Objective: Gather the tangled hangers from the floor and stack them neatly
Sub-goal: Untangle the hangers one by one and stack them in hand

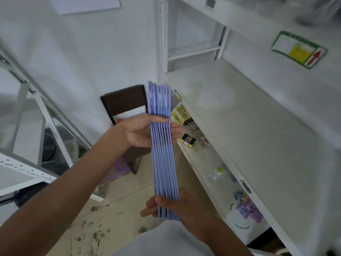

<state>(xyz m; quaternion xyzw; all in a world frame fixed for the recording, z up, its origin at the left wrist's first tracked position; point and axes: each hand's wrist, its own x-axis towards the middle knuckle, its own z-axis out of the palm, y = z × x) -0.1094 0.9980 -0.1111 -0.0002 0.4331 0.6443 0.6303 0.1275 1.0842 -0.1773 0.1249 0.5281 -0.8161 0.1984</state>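
Observation:
Several lilac-blue plastic hangers (164, 163) are pressed together edge-on into one flat bundle that runs from mid-frame down towards me. My left hand (142, 132) grips the bundle near its upper third, thumb over the top and fingertips showing on the far side. My right hand (177, 209) clasps the bundle's near end, fingers wrapped under it. The hanger hooks are hidden behind the bundle. The bundle is held in the air above the floor, just left of the white shelf unit.
A white shelf unit (239, 117) fills the right side; its lower shelf (199, 159) holds small packets and a bottle. A dark wooden chair (123, 102) stands beyond the hangers. A metal rack (27, 169) is at the left. The tiled floor (103, 228) is speckled with dirt.

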